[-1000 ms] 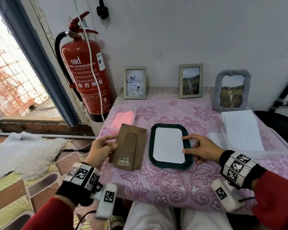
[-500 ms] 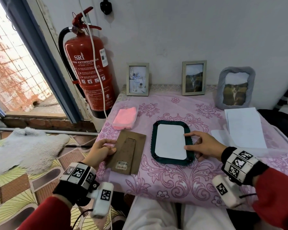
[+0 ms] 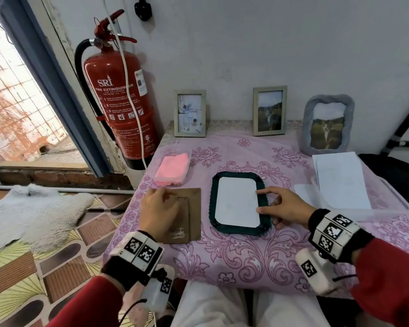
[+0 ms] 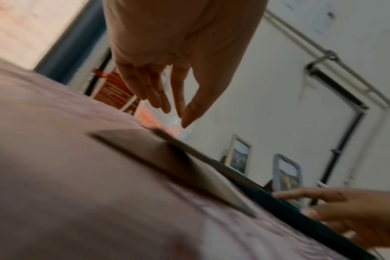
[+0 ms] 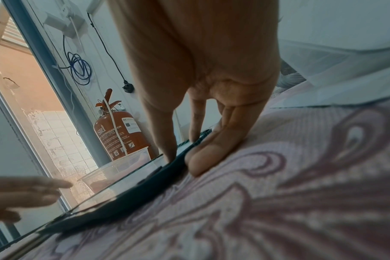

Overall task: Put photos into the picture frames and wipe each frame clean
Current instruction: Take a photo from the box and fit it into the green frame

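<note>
Person seated at 6 o'clock; table [image 3: 257, 263] under pink floral cloth.

Left hand [image 3: 158, 212] at 8 o'clock, above the brown backing board [image 3: 194, 208], which lies flat on the cloth. In the left wrist view its fingers [image 4: 145, 88] hang loose and straight, clear of the board, gripping nothing.

Right hand [image 3: 286, 207] at 4 o'clock. Fingers extended; fingertips [image 5: 170, 154] press the right edge of the dark green frame [image 3: 240, 230], thumb resting on the cloth beside it. No curl around anything.

Frame lies face down at table centre, white photo back [image 3: 236, 201] seated in its opening.

At 10 o'clock: pink cloth [image 3: 172, 169] in a clear container.
At 2 o'clock: white sheets [image 3: 340, 180] on a clear tray.

Far edge, against the wall: three upright framed photos [image 3: 189, 113], one at 11, one at 12, a grey one at 1. Red fire extinguisher [image 3: 118, 100] far left.
</note>
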